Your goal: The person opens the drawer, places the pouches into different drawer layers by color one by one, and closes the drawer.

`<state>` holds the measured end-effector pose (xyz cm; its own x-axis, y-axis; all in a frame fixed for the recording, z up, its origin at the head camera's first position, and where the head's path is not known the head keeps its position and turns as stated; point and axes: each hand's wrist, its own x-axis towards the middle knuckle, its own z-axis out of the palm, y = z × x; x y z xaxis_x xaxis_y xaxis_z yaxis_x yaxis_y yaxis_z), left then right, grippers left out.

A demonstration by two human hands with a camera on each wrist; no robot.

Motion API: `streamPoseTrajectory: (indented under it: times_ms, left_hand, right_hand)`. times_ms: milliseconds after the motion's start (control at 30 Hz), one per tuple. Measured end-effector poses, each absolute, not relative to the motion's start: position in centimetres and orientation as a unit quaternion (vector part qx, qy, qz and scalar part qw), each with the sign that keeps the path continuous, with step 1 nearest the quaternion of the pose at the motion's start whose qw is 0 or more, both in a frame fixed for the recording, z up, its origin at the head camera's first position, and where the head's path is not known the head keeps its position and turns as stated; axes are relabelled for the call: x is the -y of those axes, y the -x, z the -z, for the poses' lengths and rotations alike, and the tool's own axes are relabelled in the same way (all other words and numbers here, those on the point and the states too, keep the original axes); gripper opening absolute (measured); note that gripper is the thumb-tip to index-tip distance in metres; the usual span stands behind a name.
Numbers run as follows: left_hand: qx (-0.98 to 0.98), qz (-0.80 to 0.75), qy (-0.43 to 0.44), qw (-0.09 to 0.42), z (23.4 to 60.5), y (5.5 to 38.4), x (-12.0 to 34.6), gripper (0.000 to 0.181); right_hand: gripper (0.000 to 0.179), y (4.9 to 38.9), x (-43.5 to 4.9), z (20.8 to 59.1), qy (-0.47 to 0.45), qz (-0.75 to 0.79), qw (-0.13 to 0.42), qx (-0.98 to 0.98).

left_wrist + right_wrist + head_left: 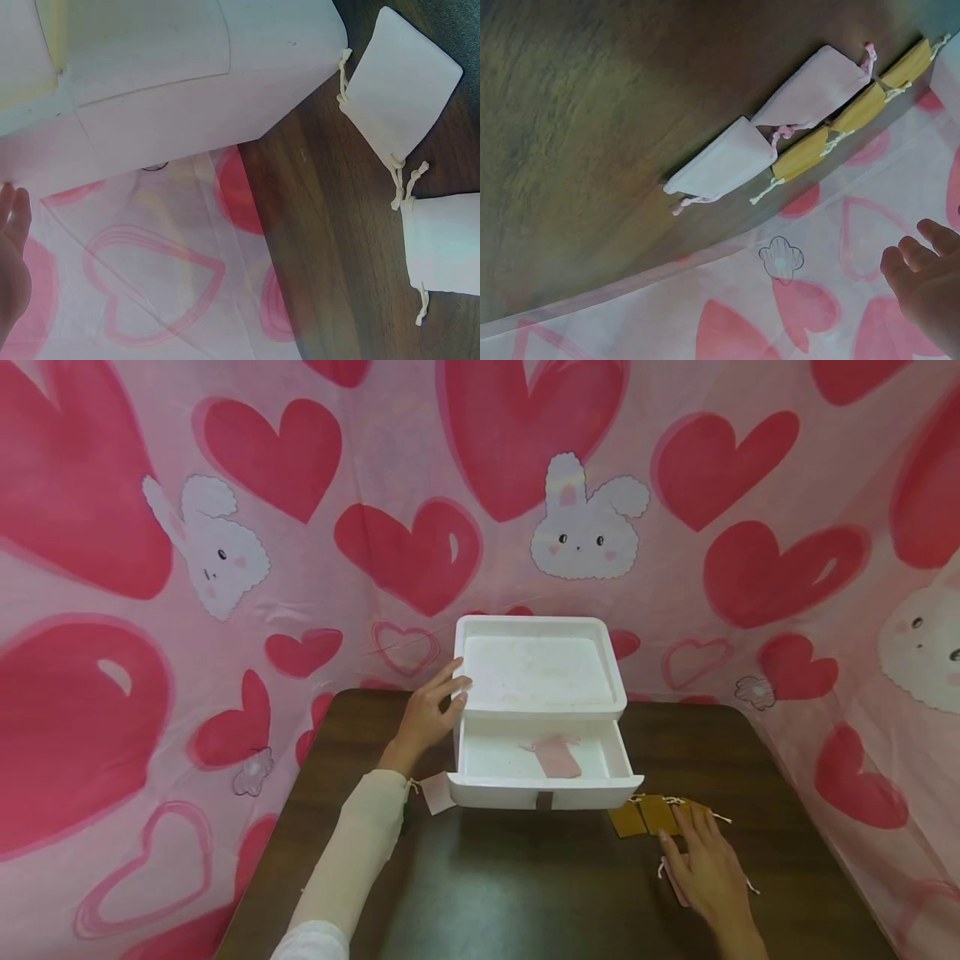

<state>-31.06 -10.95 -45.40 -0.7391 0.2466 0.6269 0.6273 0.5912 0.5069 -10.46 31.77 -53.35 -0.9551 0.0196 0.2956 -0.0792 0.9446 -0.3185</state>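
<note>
A white drawer unit stands at the table's back, its drawer pulled out toward me. One pink drawstring pouch lies inside the drawer. My left hand rests its fingertips on the unit's upper left edge. Below that arm, by the drawer's left front corner, is a white pouch; the left wrist view shows two white pouches there. With fingers extended, my right hand hovers over pouches at the right. Those are several mustard pouches in a row and two pale pink pouches beside them.
The dark wooden table spreads in front of the unit. Behind and on both sides hangs a pink cloth printed with hearts and rabbits. The open drawer's front juts out over the table between both hands.
</note>
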Motion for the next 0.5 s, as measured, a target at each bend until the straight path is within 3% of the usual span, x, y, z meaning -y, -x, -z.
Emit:
streamPoseTrajectory:
  times_ms: [500]
  left_hand:
    - [0.849, 0.38, 0.259, 0.259, 45.4, 31.1, 11.0, 0.029]
  right_hand:
    - [0.058, 9.9, -32.0, 55.3, -0.004, -0.163, 0.13, 0.978]
